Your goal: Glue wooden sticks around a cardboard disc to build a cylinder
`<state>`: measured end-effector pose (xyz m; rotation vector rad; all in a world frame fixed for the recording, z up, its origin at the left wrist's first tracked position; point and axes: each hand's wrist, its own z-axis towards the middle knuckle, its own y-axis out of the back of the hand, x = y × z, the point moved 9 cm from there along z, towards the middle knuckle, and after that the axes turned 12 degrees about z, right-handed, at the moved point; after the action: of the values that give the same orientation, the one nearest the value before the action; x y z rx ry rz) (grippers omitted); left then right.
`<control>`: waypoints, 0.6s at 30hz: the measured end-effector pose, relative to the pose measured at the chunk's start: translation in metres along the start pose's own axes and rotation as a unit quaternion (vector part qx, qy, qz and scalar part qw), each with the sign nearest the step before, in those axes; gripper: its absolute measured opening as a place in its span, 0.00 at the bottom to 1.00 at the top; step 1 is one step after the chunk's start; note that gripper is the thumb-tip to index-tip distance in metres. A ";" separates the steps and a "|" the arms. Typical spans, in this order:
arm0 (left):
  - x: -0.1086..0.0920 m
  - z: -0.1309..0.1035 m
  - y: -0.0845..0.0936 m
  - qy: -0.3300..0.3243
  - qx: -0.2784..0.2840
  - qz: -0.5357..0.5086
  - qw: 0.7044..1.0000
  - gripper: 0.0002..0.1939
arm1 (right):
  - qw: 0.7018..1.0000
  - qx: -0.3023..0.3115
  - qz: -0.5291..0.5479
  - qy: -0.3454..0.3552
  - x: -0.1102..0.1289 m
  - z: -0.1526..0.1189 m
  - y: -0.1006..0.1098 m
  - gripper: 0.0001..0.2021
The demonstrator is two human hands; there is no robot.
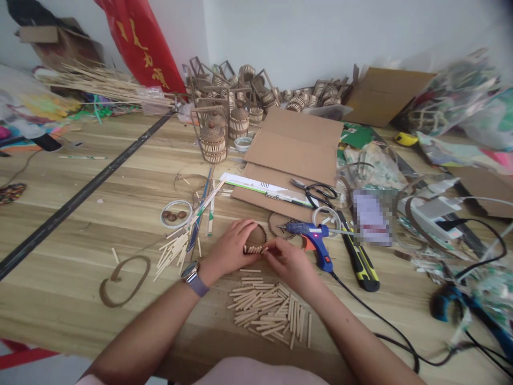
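Note:
My left hand [229,247], with a watch on its wrist, is closed around a thin brown wooden ring [263,231]. A row of short pale sticks [252,249] stands along the ring's near side. My right hand [289,261] pinches a short wooden stick [265,249] against the end of that row; its fingers hide most of it. Below both hands lies a loose pile of cut sticks [264,307]. A blue glue gun [316,240] rests just beyond my right hand, nozzle pointing left and a red light showing.
Right of the glue gun are a yellow-black utility knife [358,256] and black scissors [316,190]. Cardboard sheets [294,141] lie ahead, beside finished lidded baskets [213,143]. Longer sticks [176,248], a curled strip [125,280] and a tape roll [176,214] are on the left.

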<state>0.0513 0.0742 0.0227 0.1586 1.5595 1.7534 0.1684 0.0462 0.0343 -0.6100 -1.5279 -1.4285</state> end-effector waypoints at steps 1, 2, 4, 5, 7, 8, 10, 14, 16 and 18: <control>0.000 0.000 0.000 -0.001 0.000 0.000 1.000 0.34 | 1.000 0.000 -0.005 0.004 0.001 0.001 0.000 0.04; 0.000 0.000 0.000 -0.002 0.000 0.001 1.000 0.34 | 1.000 0.000 -0.011 0.008 0.001 0.001 -0.001 0.04; -0.001 0.000 0.001 -0.002 0.001 0.003 1.000 0.34 | 1.000 -0.001 -0.020 0.015 0.001 0.001 -0.001 0.04; -0.001 0.000 0.001 -0.001 0.003 0.002 1.000 0.34 | 1.000 0.000 -0.023 0.017 0.001 0.001 -0.002 0.04; -0.002 0.000 0.001 0.002 0.006 0.001 1.000 0.34 | 0.999 0.002 -0.030 0.021 0.001 0.001 -0.002 0.04; -0.002 0.000 0.002 0.002 0.008 -0.001 1.000 0.34 | 0.999 0.002 -0.034 0.023 0.001 0.001 -0.003 0.04; -0.002 0.000 0.002 0.002 0.008 -0.004 1.000 0.34 | 0.999 0.004 -0.041 0.027 0.001 0.001 -0.003 0.04; -0.002 0.001 0.002 0.003 0.005 -0.008 1.000 0.34 | 0.997 0.006 -0.059 0.041 0.003 0.001 -0.004 0.05; -0.001 0.000 0.001 0.005 0.003 -0.012 1.000 0.34 | 0.997 0.005 -0.065 0.047 0.004 0.002 -0.004 0.05; 0.000 0.000 0.001 0.004 0.002 -0.014 1.000 0.34 | 0.996 0.004 -0.067 0.053 0.004 0.002 -0.005 0.05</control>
<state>0.0511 0.0741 0.0236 0.1303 1.5633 1.7318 0.1620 0.0461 0.0359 -0.4256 -1.5143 -1.5301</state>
